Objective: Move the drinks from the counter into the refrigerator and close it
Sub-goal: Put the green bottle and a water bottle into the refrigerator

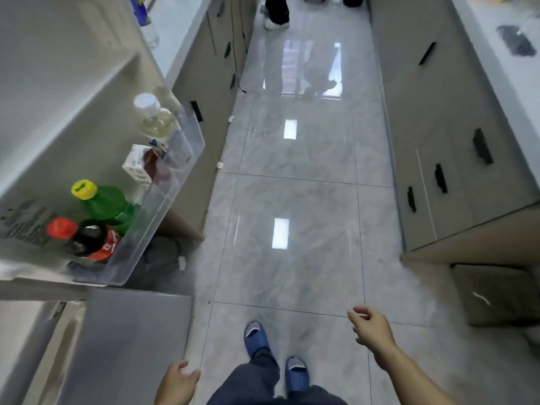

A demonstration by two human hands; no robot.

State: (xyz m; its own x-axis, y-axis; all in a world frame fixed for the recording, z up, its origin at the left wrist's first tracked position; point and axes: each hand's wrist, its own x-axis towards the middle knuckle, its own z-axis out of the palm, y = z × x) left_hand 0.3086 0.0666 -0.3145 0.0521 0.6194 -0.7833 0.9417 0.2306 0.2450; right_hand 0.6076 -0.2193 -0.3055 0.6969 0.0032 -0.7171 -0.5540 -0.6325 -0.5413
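Over the tiled floor [292, 200], both hands' fingers hang relaxed, empty, well apart from the door-shelf bottles [105, 206]

Looking like a galley kitchen or office pantry: grey base cabinets [432, 147] with black handles running down both sides, pale tabletop [175, 27] on top, glossy tile floor [292, 200] reflecting ceiling lights, open refrigerator door [73, 118] showing a clear door shelf [163, 200] holding drinks.
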